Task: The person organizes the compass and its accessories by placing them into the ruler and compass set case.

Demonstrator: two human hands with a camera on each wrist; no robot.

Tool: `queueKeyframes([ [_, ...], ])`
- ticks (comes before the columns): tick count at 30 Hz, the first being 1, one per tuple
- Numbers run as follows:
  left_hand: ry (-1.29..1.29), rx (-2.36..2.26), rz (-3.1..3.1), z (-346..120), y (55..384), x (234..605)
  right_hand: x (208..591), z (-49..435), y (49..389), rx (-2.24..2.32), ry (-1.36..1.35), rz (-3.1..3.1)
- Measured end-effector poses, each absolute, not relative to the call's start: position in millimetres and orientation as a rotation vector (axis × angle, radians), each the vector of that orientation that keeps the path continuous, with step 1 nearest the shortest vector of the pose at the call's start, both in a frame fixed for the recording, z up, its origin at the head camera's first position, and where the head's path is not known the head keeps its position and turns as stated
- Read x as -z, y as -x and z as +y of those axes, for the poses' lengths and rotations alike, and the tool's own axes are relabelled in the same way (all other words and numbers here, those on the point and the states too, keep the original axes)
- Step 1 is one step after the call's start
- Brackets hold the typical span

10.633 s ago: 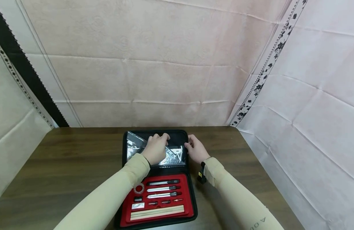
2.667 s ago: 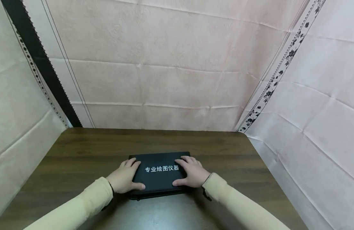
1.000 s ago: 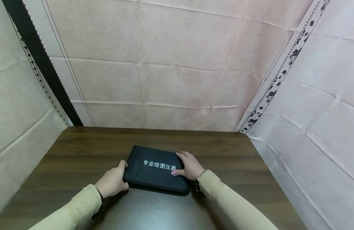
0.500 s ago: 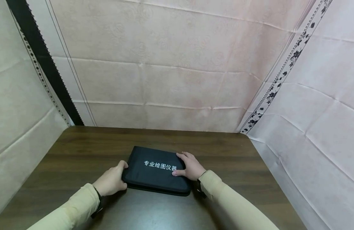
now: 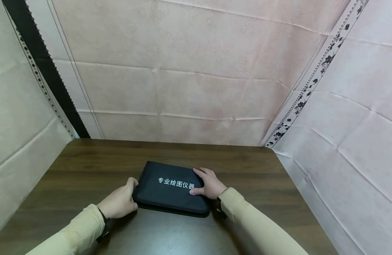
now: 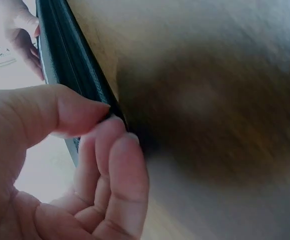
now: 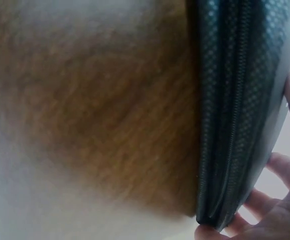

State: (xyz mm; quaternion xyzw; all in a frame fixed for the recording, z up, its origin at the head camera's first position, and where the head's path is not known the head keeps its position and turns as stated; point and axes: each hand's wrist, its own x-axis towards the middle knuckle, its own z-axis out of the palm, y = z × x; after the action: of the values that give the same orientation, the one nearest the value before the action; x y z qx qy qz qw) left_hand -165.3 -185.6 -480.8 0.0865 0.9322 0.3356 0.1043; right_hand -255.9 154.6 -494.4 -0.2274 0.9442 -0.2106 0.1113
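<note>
A black zippered drawing-instrument case (image 5: pixel 170 191) with white lettering lies closed and slightly turned on the table. At its left end my left hand (image 5: pixel 119 202) pinches a small dark zipper pull (image 6: pixel 106 116) between thumb and fingertips, as the left wrist view shows. My right hand (image 5: pixel 210 185) holds the right end: the thumb lies on the lid, and the fingers bend over the far right corner. The zipper (image 7: pixel 235 95) along the case's side shows closely in the right wrist view. The case's contents are hidden.
The brown wooden table (image 5: pixel 97 159) extends around the case on all sides. Pale cloth walls (image 5: pixel 183 95) rise behind the table, with another light cloth (image 5: pixel 352 141) at the right and a black strip (image 5: pixel 49 74) at the left.
About ten seconds ago the case lay open, showing drawing tools in a red tray; it is now closed. Over the last second my left hand has shifted slightly left, while the right stays put.
</note>
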Motion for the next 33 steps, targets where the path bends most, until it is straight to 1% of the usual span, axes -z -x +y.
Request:
queueKeyframes([
  [7,-0.222,-0.887,2.739,-186.0,167.3,480.4,496.1,154.8,255.8,0.617,0.666,2.789],
  [14,-0.420,-0.644,2.840,-189.0,171.6,478.4,495.4,154.8,256.9,0.629,0.655,2.780],
  [18,-0.464,-0.576,2.823,-190.3,173.1,475.8,497.4,155.7,257.3,0.641,0.665,2.775],
  [27,-0.316,-0.707,2.825,-195.9,166.9,480.2,495.9,153.3,258.1,0.654,0.642,2.761],
  [30,-0.320,-0.721,2.841,-199.0,168.3,480.9,495.1,151.5,258.3,0.651,0.650,2.763],
  [33,-0.366,-0.702,2.878,-201.1,177.2,481.1,494.5,151.5,258.2,0.632,0.638,2.767],
])
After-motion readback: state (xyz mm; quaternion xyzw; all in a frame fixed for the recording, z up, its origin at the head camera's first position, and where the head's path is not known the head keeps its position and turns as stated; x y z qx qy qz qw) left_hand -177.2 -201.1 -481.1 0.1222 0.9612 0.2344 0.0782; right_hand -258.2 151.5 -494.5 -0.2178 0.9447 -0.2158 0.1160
